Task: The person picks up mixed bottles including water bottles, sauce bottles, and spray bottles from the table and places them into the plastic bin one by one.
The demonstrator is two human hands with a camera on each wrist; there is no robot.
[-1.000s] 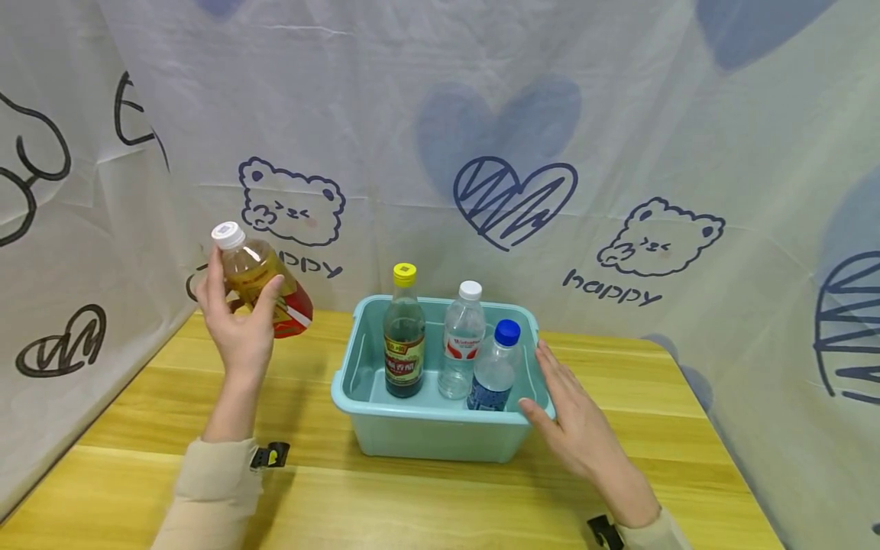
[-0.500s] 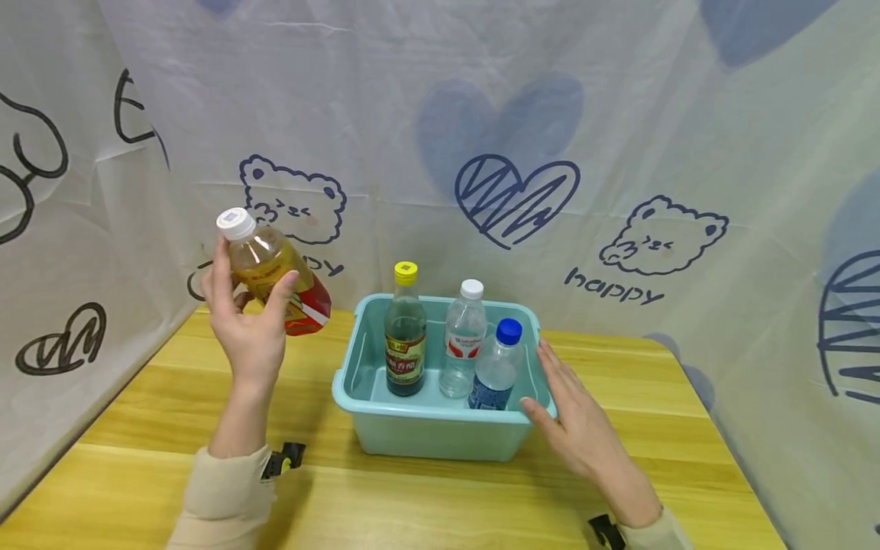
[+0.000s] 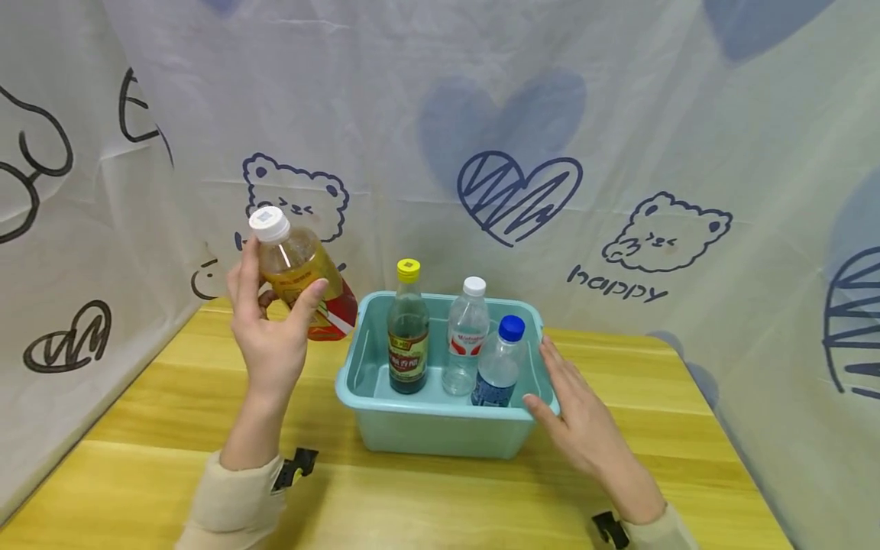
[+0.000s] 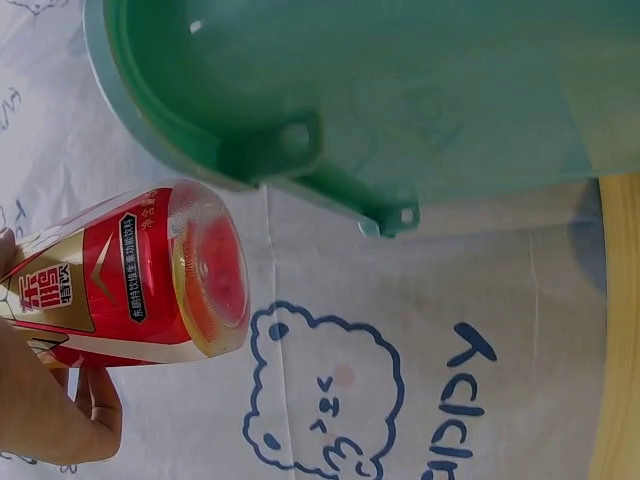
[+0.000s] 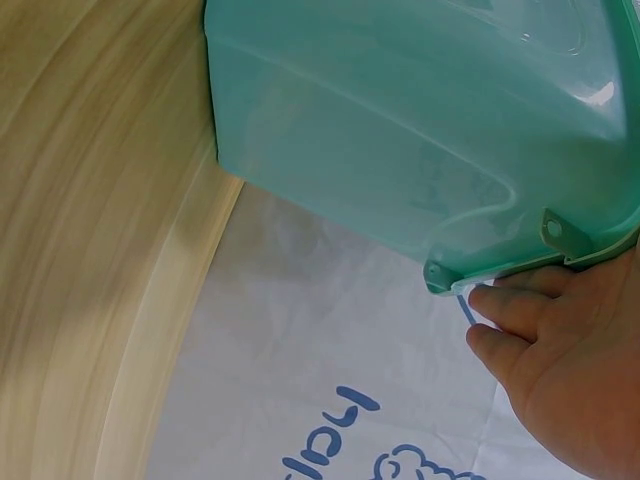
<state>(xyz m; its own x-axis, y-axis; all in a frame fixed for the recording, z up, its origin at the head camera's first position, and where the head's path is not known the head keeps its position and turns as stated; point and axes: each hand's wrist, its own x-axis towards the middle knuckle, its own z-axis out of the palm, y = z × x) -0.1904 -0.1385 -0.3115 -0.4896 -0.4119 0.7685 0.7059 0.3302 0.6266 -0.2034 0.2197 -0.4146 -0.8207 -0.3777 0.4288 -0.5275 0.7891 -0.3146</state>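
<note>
My left hand (image 3: pixel 271 336) grips a drink bottle (image 3: pixel 312 279) with a white cap and a red and gold label. The bottle is tilted, its base pointing right, raised near the left end of a light blue plastic tub (image 3: pixel 440 428). In the left wrist view the base of the drink bottle (image 4: pixel 215 275) shows beside the tub's underside (image 4: pixel 450 110). My right hand (image 3: pixel 584 416) lies along the tub's right rim with fingers straight. From the right wrist camera, the fingertips (image 5: pixel 500 310) are right at the rim's outer edge.
Inside the tub stand a dark sauce bottle (image 3: pixel 408 344) with a yellow cap, a clear bottle (image 3: pixel 467 336) with a white cap and a clear bottle (image 3: pixel 498 367) with a blue cap. The wooden table (image 3: pixel 385 504) carries the tub. A printed white cloth (image 3: pixel 412 76) hangs behind.
My left hand has moved to the right with the drink bottle, closer to the tub. The right hand stays at the rim, and the bottles in the tub have not moved.
</note>
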